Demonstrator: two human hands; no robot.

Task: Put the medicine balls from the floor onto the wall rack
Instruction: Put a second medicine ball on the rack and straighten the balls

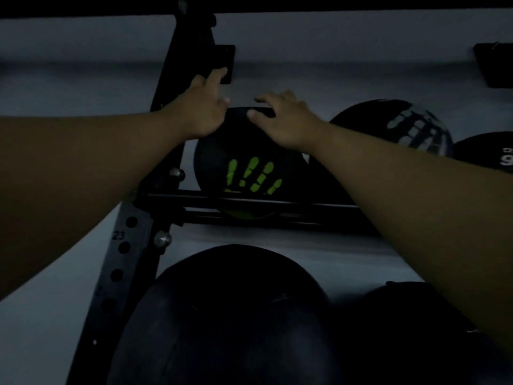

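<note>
Hands both sit on top of the ball with the green handprint, which rests on the upper rails of the wall rack at its left end, beside the upright. Left hand and right hand have fingers spread flat, prob. steadying it so it settles between the rails w/o rolling; dim light hides any real grip. Other balls sit further right and below.

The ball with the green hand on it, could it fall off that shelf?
Maybe. The green-hand ball sits on just two thin rails, and both hands, left hand and right hand, rest only on top with loose fingers. It might roll forward onto the big ball below. The room is dim too.
</note>
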